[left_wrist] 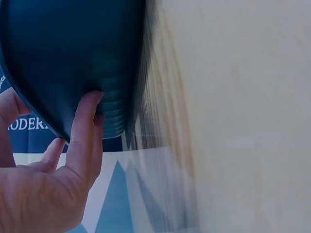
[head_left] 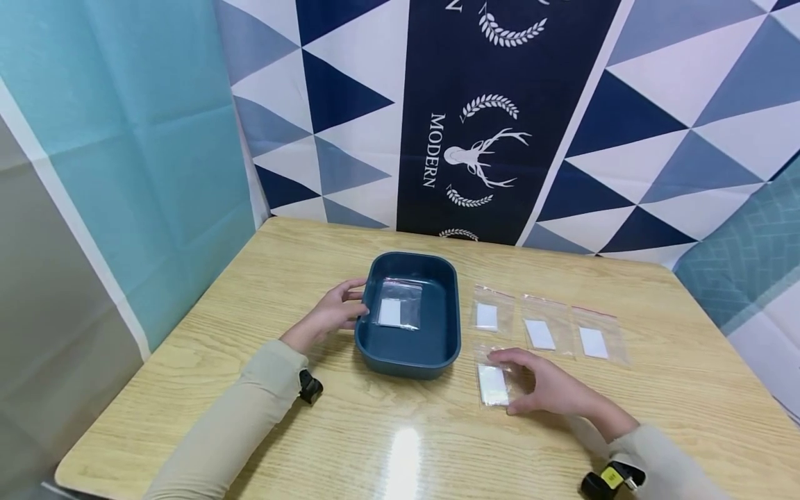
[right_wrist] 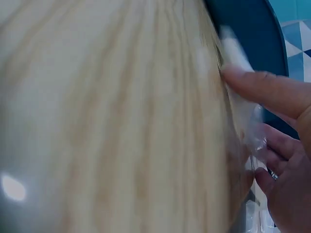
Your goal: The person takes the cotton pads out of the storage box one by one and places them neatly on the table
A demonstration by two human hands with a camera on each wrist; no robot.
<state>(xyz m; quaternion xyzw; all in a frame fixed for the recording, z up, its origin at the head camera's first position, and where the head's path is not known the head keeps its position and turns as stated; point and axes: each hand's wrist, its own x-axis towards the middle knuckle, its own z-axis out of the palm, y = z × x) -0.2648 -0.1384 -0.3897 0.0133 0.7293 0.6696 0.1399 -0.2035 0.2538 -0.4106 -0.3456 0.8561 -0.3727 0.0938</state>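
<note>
My left hand (head_left: 334,310) is at the left side of a dark blue plastic bin (head_left: 409,353), its fairly straight fingers touching the outer wall (left_wrist: 109,53) near the rim. Inside the bin lies a clear zip-lock bag (head_left: 400,304) with a white card in it. My right hand (head_left: 550,385) holds another clear zip-lock bag (head_left: 493,385) with a white card, thumb at the near end and fingers at the far end. In the right wrist view, this bag (right_wrist: 255,128) looks crumpled between thumb and fingers; its lower part is blurred.
Three more zip-lock bags with white cards lie in a row right of the bin: one near the bin (head_left: 487,316), a middle one (head_left: 540,334) and a right one (head_left: 594,342). The wooden table (head_left: 350,430) ends at a patterned cloth (head_left: 350,125) behind.
</note>
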